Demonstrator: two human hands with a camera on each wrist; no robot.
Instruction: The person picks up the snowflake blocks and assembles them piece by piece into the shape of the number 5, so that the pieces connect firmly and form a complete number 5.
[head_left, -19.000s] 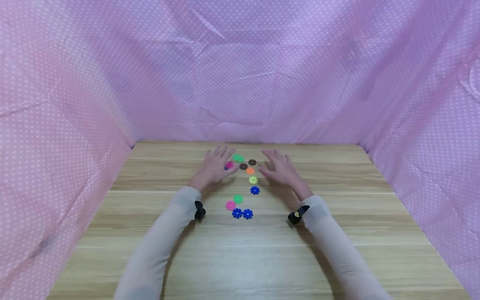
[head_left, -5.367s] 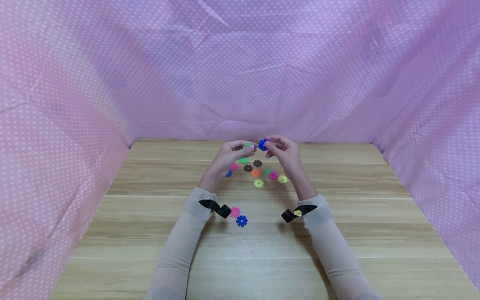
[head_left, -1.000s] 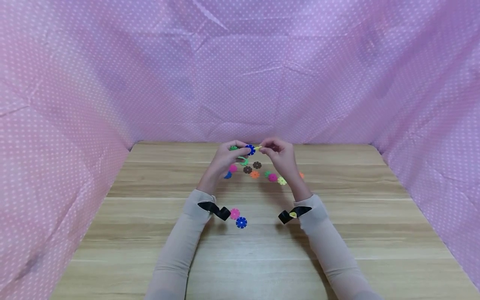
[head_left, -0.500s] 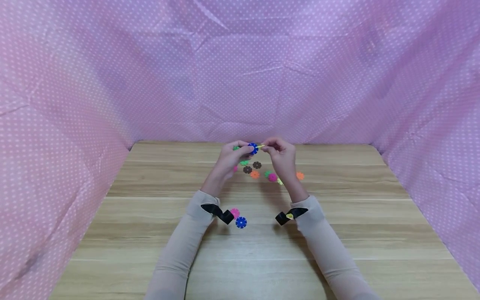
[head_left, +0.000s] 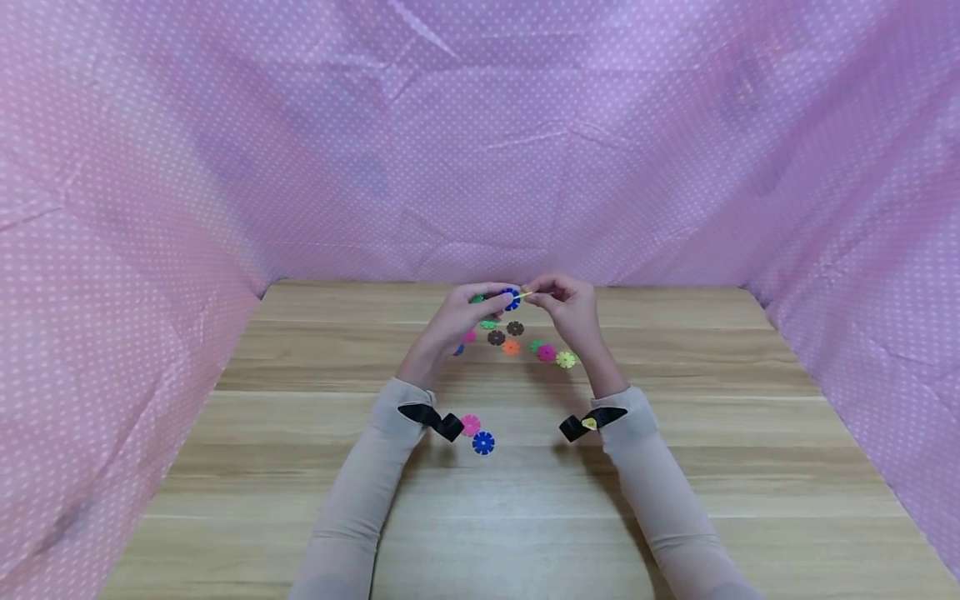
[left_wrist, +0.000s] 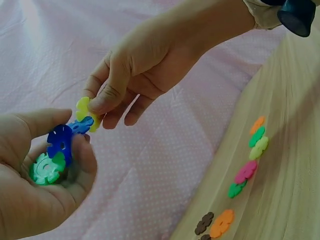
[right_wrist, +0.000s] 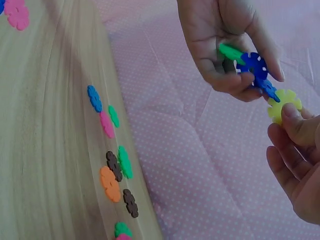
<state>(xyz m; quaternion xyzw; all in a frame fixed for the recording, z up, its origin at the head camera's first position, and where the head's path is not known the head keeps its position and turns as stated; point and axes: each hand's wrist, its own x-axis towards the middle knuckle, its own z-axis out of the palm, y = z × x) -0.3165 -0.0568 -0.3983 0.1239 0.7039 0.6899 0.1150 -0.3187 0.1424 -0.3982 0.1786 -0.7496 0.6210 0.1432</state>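
Note:
Above the table's far part, both hands hold a short chain of notched plastic flower discs. My left hand [head_left: 450, 323] grips its left end, thumb and fingers round a dark blue disc [right_wrist: 253, 64] and a green disc [left_wrist: 46, 171]. A lighter blue disc [right_wrist: 268, 89] sticks out from the dark blue one toward the right. My right hand [head_left: 573, 317] pinches a yellow disc [right_wrist: 278, 104] between thumb and forefinger. In both wrist views, the yellow disc's edge meets the lighter blue disc, crosswise to it.
On the wooden table [head_left: 480, 517], below the hands, lie brown [head_left: 497, 337], orange [head_left: 512, 347], magenta [head_left: 546, 353] and light yellow [head_left: 566, 359] discs. Nearer lie a pink disc [head_left: 470, 425] and a blue disc [head_left: 483, 442]. A dotted pink curtain [head_left: 480, 167] surrounds the table.
Both hands, open over the table at first, later held green and blue discs. Since a second ago, the right hand keeps its yellow disc at the chain, and both hands have shifted slightly right.

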